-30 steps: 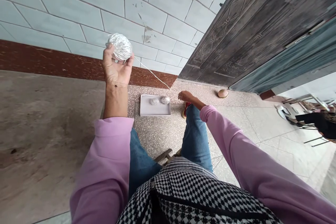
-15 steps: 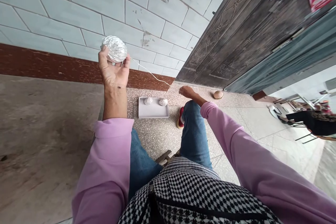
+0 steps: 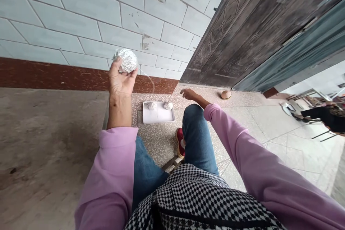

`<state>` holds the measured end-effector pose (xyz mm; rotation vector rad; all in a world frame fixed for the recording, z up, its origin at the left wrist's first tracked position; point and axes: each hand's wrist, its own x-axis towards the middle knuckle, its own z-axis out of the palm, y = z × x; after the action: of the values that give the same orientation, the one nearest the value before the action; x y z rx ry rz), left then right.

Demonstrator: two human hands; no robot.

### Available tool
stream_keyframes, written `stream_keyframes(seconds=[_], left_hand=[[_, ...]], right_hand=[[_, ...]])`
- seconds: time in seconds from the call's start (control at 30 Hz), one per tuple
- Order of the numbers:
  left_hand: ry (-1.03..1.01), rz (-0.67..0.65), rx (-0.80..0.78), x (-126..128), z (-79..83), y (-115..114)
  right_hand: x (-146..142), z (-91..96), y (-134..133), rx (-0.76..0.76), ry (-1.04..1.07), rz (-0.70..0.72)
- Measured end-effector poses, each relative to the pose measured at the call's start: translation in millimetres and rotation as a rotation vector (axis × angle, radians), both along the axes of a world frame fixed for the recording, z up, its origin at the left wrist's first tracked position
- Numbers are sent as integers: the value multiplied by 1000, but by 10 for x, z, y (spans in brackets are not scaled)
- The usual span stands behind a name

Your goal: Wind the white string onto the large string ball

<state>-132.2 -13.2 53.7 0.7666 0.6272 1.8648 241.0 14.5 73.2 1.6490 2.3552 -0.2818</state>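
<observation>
My left hand [image 3: 122, 81] is raised in front of the tiled wall, its fingers wrapped round a ball of shiny white string [image 3: 127, 60]. From the ball's right side a loose strand of string [image 3: 148, 76] curves down past the brown skirting; where it ends is hard to make out. My right hand [image 3: 189, 94] is held out above the speckled floor, fingers slightly apart, with no string visible in it. Between the hands, lower down, sits a shallow white tray [image 3: 159, 118]. Two small white string balls, a left one [image 3: 152, 106] and a right one [image 3: 168, 105], lie along its far side.
A tan rounded object [image 3: 226, 95] lies on the floor near the dark carved door [image 3: 215, 54]. The tiled wall [image 3: 88, 25] rises ahead. My knee [image 3: 195, 122] is bent beside the tray. At far right a person's dark-clothed leg [image 3: 319, 112] shows near a chair.
The string stretched between both hands has gone slack and hangs from the ball. My right hand's fingers have parted. My left hand has shifted down and right in view; my foot has drawn back.
</observation>
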Motion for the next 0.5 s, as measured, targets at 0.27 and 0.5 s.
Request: stream_keyframes(seconds=[0.27, 0.5], left_hand=[[-13, 2, -62, 455, 71, 13], [91, -53, -104, 642, -33, 92]], right_hand=[[-751, -41, 245, -8, 591, -52], [-1382, -310, 267, -361, 1430, -72]])
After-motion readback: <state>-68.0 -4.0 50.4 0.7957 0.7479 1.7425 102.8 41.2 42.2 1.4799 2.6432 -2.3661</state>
